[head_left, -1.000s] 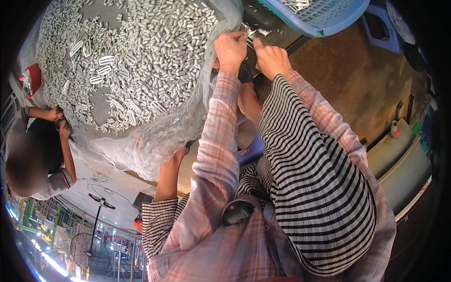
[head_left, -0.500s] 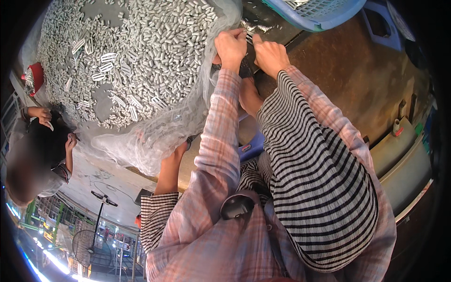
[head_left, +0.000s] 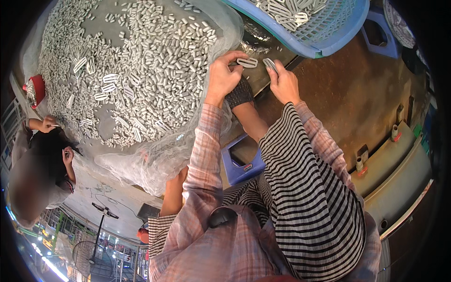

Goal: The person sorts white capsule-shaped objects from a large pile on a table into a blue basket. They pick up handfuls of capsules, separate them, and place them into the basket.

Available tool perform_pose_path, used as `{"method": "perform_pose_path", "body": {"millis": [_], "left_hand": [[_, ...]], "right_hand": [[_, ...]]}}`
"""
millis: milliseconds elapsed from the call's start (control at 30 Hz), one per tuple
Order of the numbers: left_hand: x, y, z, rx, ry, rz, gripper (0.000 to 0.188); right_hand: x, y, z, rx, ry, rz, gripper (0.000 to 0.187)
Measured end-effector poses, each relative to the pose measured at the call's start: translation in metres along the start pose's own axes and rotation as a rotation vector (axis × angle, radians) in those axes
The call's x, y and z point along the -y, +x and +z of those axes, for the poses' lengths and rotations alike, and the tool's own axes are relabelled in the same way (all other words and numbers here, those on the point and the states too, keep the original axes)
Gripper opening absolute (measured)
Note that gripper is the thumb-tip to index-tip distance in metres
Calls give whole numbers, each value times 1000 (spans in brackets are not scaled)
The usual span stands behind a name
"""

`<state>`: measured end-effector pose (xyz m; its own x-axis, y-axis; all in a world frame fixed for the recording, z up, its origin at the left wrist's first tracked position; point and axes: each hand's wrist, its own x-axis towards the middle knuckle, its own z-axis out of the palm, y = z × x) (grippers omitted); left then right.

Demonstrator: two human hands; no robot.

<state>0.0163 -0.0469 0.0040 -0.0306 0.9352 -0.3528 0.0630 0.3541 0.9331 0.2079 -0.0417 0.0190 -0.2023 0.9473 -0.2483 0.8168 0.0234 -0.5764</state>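
Between the thumb and fingers of my left hand [head_left: 222,79] is a flat, oval metal piece with long slots, like a slide buckle [head_left: 247,62]. My right hand [head_left: 285,85] pinches another slim metal piece [head_left: 269,64], seen at a slant, so its full shape is unclear. The two pieces are a small gap apart, above the dark edge by my foot. Left of my left hand, a big heap of small silvery-grey cylindrical pieces [head_left: 155,61] is spread on a sheet, with several slotted pieces [head_left: 109,88] lying on top.
A blue plastic basket [head_left: 324,49] holding slotted metal pieces stands at the top right. White netting [head_left: 136,164] edges the heap. Blue plastic stools [head_left: 242,171] are near my legs and beyond the basket. At the left, another person [head_left: 44,155] works beside a red bowl [head_left: 37,89].
My hands were close together on a slotted piece; now they are apart, each holding a piece. The view has shifted, showing more of the basket and its contents.
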Motion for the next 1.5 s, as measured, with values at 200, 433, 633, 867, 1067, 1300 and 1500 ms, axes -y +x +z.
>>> {"method": "perform_pose_path", "body": {"millis": [200, 433, 633, 867, 1067, 1300, 1500], "left_hand": [[-8, -1, 3, -82, 93, -51, 37], [-2, -6, 14, -244, 116, 84, 26], [-9, -16, 17, -214, 486, 177, 17], [-24, 5, 32, -88, 845, 280, 22], [-9, 22, 30, -49, 584, 174, 20], [12, 17, 33, -123, 361, -62, 12], [8, 12, 38, -203, 383, -66, 14]], "right_hand": [[4, 7, 3, 100, -90, -32, 18], [11, 15, 5, 99, -83, -72, 17], [6, 13, 2, 91, -103, 2, 19], [-7, 15, -8, -30, -85, 71, 21], [2, 13, -16, 24, -76, 52, 21], [8, 9, -4, 156, -150, -43, 17], [12, 10, 6, 123, -181, -83, 14]]}}
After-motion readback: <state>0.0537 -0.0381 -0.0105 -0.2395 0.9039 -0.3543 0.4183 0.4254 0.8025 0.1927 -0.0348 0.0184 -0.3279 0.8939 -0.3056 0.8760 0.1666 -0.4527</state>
